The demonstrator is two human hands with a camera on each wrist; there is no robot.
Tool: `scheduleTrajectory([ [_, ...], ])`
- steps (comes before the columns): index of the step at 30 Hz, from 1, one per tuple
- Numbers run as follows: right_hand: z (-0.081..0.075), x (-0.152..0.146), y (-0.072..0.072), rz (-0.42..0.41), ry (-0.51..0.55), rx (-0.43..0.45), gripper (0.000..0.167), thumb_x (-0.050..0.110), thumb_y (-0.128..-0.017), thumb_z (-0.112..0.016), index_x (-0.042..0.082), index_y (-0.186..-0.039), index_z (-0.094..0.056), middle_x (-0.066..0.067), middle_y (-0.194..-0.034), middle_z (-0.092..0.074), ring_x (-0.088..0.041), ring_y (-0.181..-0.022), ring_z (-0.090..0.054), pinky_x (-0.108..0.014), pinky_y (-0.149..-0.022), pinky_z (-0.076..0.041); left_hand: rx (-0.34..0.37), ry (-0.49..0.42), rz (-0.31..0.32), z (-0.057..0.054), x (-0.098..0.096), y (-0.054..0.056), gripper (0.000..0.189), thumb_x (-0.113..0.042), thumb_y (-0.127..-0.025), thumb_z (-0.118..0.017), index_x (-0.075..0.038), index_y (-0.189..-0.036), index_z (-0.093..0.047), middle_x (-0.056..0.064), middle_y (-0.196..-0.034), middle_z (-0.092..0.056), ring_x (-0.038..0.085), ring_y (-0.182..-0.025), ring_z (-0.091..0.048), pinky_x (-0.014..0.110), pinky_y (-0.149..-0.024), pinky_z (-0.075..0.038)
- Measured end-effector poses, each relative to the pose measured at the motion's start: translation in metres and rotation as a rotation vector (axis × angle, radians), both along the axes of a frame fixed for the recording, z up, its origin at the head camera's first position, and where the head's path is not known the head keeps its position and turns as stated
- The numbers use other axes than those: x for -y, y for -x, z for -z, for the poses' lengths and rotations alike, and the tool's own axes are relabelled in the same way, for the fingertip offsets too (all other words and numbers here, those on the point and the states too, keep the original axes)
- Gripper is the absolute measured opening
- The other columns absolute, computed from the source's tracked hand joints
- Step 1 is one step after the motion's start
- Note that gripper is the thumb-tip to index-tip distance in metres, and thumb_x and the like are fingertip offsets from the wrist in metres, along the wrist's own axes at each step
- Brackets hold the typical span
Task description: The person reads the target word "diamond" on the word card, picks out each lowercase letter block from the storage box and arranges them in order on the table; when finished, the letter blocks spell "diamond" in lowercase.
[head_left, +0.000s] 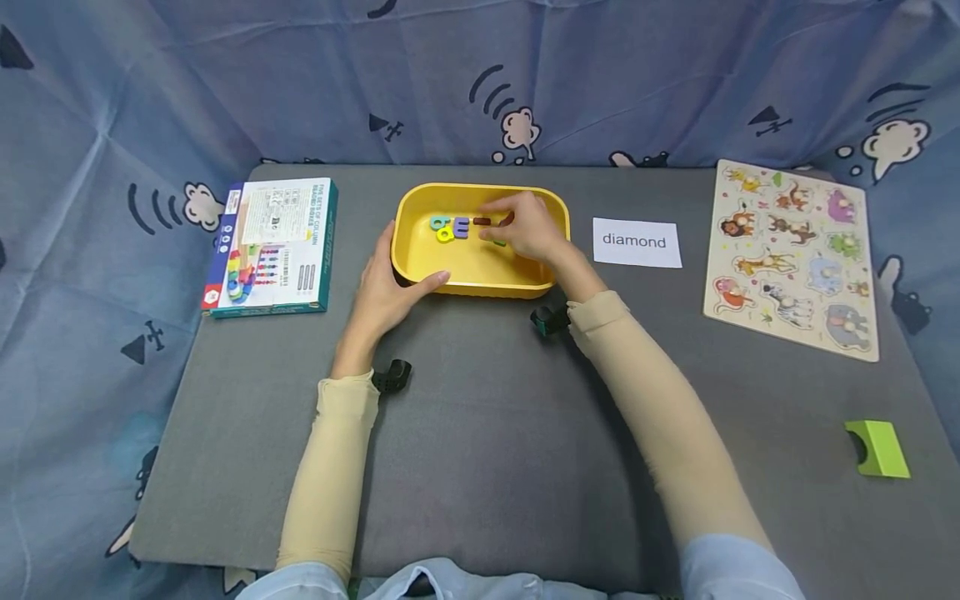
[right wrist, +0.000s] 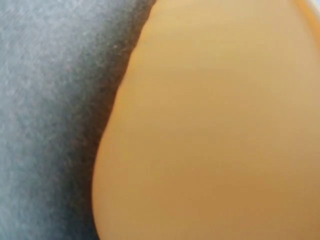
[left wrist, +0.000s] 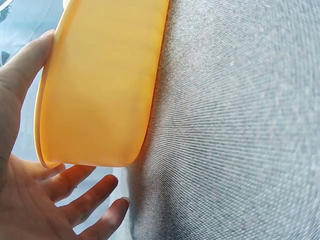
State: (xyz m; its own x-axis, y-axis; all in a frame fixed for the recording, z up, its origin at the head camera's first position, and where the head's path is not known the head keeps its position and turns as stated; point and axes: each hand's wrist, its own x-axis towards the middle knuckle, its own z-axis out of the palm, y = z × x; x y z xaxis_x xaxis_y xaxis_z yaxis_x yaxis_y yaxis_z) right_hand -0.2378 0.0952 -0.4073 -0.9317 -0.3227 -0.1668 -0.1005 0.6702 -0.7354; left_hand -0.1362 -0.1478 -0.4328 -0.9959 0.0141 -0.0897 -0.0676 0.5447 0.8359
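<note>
A yellow tray (head_left: 480, 282) holds small plastic letters: a blue-green letter (head_left: 438, 222), a yellow letter (head_left: 446, 234) and a purple letter (head_left: 461, 227). My left hand (head_left: 386, 293) rests around the tray's near left corner, thumb along the rim and the other fingers loosely spread beside the end wall. Inside the tray, my right hand (head_left: 525, 225) has its index finger and thumb on either side of a small brown piece (head_left: 482, 221), seemingly pinching it. A green piece (head_left: 498, 242) shows just under this hand. In the right wrist view, the tray wall (right wrist: 200, 125) hides the fingers.
Right of the tray lies a white card (head_left: 637, 243) reading "diamond". An animal puzzle board (head_left: 795, 258) lies farther right, with a green arch block (head_left: 885, 450) nearer. A boxed toy set (head_left: 270, 246) lies at the left. Patterned cloth (head_left: 450, 83) hangs behind the grey table (head_left: 480, 433).
</note>
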Motion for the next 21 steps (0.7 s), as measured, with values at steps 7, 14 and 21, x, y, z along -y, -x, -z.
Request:
scheduleTrajectory([
  [7,0.007,0.010,0.003,0.006,-0.037,0.006,0.035,0.011,-0.098,-0.077,0.009,-0.133,-0.075,-0.009,-0.134,-0.075,-0.022,-0.096,-0.063,-0.029,-0.079,-0.052,0.010,0.004,0.000,-0.001,-0.001,0.000,0.118,-0.056,-0.086,-0.084,-0.020,-0.172,-0.012,0.009,-0.175,-0.029,0.033,-0.158,-0.034,0.055,-0.128,-0.030],
  [14,0.009,0.012,0.003,0.065,-0.133,-0.016,0.032,0.008,-0.098,-0.076,0.012,-0.130,-0.078,-0.006,-0.117,-0.080,-0.020,-0.107,-0.067,-0.036,-0.094,-0.052,0.011,0.002,0.000,-0.001,-0.002,0.001,0.118,-0.056,-0.086,-0.084,-0.020,-0.172,-0.013,0.008,-0.175,-0.029,0.032,-0.158,-0.034,0.054,-0.128,-0.029],
  [21,0.009,0.013,0.003,0.057,-0.158,-0.033,0.030,0.008,-0.097,-0.078,0.012,-0.127,-0.079,-0.006,-0.111,-0.079,-0.021,-0.104,-0.065,-0.037,-0.090,-0.050,0.009,-0.004,-0.004,0.000,-0.001,0.000,0.118,-0.054,-0.086,-0.085,-0.018,-0.172,-0.012,0.008,-0.176,-0.027,0.032,-0.159,-0.032,0.055,-0.129,-0.028],
])
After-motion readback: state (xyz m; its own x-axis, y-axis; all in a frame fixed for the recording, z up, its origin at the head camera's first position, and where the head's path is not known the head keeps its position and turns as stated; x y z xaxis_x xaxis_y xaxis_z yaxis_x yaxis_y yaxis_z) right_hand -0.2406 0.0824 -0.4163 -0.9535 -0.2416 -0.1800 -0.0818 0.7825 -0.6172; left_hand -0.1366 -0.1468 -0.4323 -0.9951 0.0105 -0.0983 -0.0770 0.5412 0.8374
